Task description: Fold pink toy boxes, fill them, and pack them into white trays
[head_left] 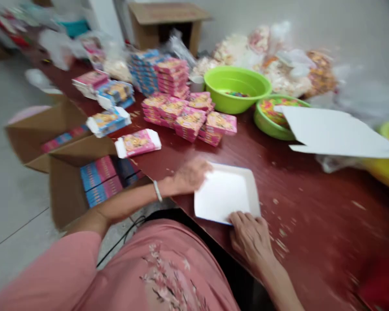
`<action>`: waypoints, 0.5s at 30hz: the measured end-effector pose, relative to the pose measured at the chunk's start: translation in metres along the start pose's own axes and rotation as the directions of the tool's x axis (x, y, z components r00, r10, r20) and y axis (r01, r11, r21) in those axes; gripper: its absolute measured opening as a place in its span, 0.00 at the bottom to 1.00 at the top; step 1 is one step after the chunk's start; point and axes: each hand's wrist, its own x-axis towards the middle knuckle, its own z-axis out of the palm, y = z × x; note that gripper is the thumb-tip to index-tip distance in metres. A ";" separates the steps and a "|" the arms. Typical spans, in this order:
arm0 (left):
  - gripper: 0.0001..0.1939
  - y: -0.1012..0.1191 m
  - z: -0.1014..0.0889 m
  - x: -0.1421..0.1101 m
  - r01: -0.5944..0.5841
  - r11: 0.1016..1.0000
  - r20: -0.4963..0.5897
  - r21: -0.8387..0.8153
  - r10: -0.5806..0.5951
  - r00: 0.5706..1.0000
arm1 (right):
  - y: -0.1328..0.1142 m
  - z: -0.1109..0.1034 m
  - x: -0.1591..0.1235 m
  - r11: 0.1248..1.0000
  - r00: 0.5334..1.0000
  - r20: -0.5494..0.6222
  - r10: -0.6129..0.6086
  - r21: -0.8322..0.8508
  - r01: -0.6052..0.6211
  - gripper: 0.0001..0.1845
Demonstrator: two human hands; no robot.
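A shallow white cardboard tray (225,190) with raised sides and a thin blue outer edge lies at the front edge of the dark red table. At its upper left corner is my left hand (190,175), smeared by motion, so its grip is unclear. My right hand (250,235) is closed over the tray's near right side, fingertips just inside the wall. Beyond the tray sit stacks of small pink boxes (189,121). An open-ended pink box (138,142) and a blue one (108,122) lie flat to the left.
Cartons (68,190) holding blue and pink boxes stand on the floor at left. Along the back are a large green basin (236,88), a smaller green basin (262,123) with colourful pieces, and bagged goods (320,73). White card sheets (337,134) overhang at right.
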 end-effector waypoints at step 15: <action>0.23 -0.019 0.060 0.066 0.121 0.984 0.230 0.130 -0.149 0.962 | 0.010 0.004 -0.006 0.979 0.976 0.103 0.192 0.044 -0.197 0.05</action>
